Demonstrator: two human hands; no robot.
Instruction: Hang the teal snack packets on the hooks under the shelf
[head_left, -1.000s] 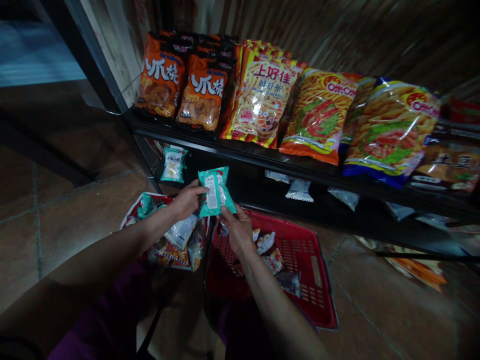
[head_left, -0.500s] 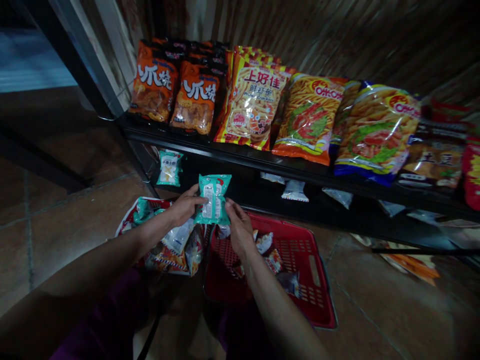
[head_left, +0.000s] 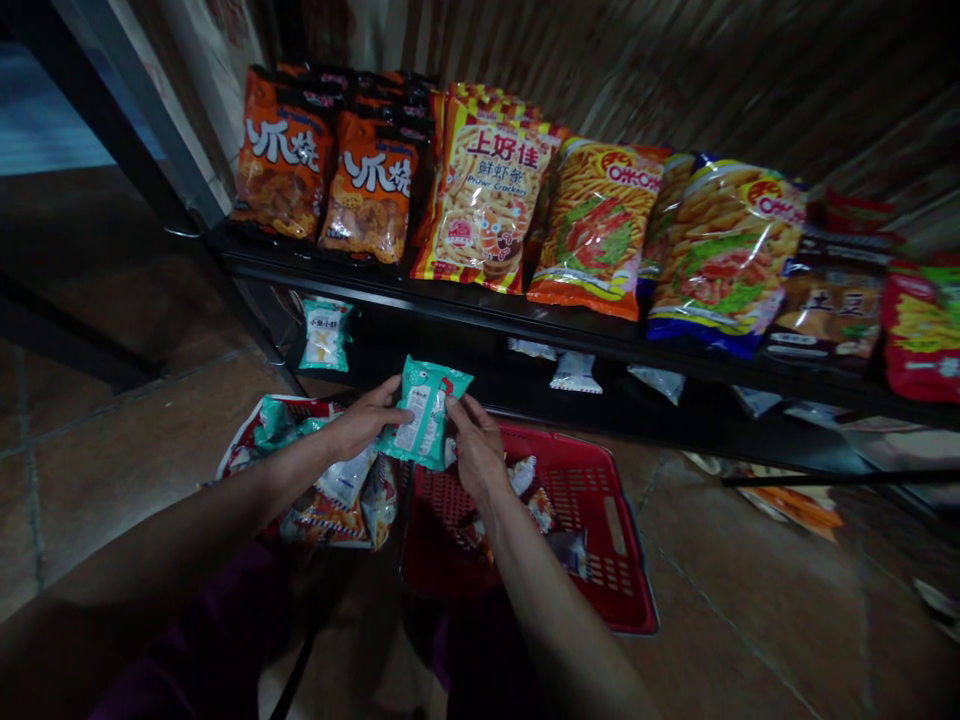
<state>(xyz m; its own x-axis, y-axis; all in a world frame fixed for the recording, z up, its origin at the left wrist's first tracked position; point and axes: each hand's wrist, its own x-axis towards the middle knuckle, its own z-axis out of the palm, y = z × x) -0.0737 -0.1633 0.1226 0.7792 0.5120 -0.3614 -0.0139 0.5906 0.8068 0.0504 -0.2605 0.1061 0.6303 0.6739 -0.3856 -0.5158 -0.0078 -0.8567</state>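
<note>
A teal snack bag (head_left: 426, 412) is held up between both hands, its seamed, printed back towards me. My left hand (head_left: 369, 415) pinches its left edge, thumb across the back. On the right edge my right hand (head_left: 475, 440) grips it, thumb against the print. Below the left forearm is a basket (head_left: 229, 455) full of snack bags (head_left: 351, 478), some of them teal. Under my right forearm lies a red plastic basket (head_left: 611, 500) with several small packets inside. A similar teal bag (head_left: 327, 334) stands at the left end of the lower shelf.
The upper black shelf (head_left: 465, 300) carries orange-and-black bags (head_left: 283, 165), prawn cracker bags (head_left: 487, 195) and larger yellow snack bags (head_left: 600, 225). Several pale packets (head_left: 576, 372) lie on the lower shelf (head_left: 480, 385). Orange-and-white packaging (head_left: 787, 500) is on the tiled floor at right.
The teal bag has tilted, its top leaning right, and sits slightly lower in my hands. Both hands keep hold of it. The view has shifted a little, so the shelf appears further left.
</note>
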